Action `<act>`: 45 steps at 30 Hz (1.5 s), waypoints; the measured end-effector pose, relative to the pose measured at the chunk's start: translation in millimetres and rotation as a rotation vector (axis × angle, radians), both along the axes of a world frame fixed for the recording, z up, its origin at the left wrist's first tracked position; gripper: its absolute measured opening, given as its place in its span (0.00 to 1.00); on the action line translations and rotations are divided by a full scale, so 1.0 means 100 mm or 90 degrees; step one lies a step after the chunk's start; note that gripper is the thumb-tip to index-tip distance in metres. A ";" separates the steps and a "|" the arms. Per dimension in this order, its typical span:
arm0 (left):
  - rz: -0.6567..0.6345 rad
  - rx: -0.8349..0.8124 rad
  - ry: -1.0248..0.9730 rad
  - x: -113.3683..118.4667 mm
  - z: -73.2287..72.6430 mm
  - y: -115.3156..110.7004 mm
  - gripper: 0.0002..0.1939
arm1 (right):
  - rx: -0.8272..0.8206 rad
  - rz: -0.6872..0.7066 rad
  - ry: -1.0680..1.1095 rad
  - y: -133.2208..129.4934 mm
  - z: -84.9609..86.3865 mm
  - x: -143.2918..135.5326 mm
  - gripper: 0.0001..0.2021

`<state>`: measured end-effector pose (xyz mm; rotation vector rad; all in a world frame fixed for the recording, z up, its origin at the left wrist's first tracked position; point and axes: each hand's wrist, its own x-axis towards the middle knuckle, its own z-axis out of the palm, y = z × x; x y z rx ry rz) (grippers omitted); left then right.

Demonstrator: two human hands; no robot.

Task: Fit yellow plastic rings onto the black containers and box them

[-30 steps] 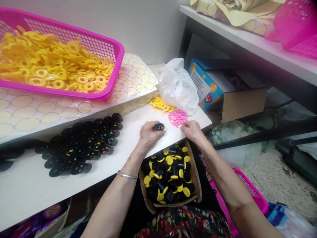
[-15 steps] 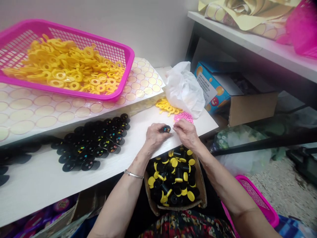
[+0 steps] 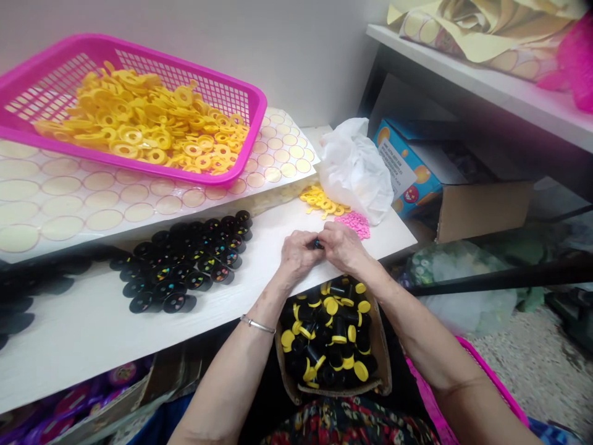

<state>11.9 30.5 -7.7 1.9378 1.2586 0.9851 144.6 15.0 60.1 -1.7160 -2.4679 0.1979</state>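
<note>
My left hand (image 3: 296, 254) is closed round a small black cup (image 3: 317, 244), most of which is hidden by fingers. Fingers of my right hand (image 3: 343, 245) are pinched together over the cup's open top; whether they hold a small piece cannot be made out. Just behind the right hand lies a little heap of pink pieces (image 3: 356, 222), with loose yellow ring pieces (image 3: 319, 199) beyond it. Many black cups (image 3: 185, 262) with coloured bits inside stand grouped on the white table (image 3: 92, 334) to the left. Below my hands, a cardboard box (image 3: 383, 364) holds black tubes with yellow caps (image 3: 338, 334).
A pink basket (image 3: 231, 177) of yellow rings sits on sticker sheets (image 3: 97, 219) at the back left. A white plastic bag (image 3: 356, 170) lies behind my hands. At right are a blue carton (image 3: 410, 167) and a shelf edge (image 3: 486, 86).
My right hand has moved left onto the black cup, and the two hands now meet over it. The whole view has shifted slightly.
</note>
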 end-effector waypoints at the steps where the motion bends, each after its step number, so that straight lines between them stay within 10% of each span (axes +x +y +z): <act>1: 0.001 0.006 -0.005 0.00 -0.01 0.00 0.05 | -0.002 0.012 -0.032 0.00 0.04 -0.04 0.12; 7: 0.001 0.010 0.004 0.01 0.01 0.02 0.06 | -0.025 0.031 -0.054 0.04 0.09 -0.06 0.12; 24: -0.013 0.018 0.030 0.03 0.06 -0.02 0.10 | -0.135 -0.156 0.659 0.05 -0.21 0.24 0.06; 35: 0.016 -0.006 0.014 0.00 -0.03 0.03 0.12 | 0.069 -0.312 0.661 0.05 -0.37 0.29 0.06; 45: 0.011 0.045 -0.062 0.00 0.01 0.02 0.13 | 0.176 -0.195 0.555 -0.01 -0.37 0.23 0.02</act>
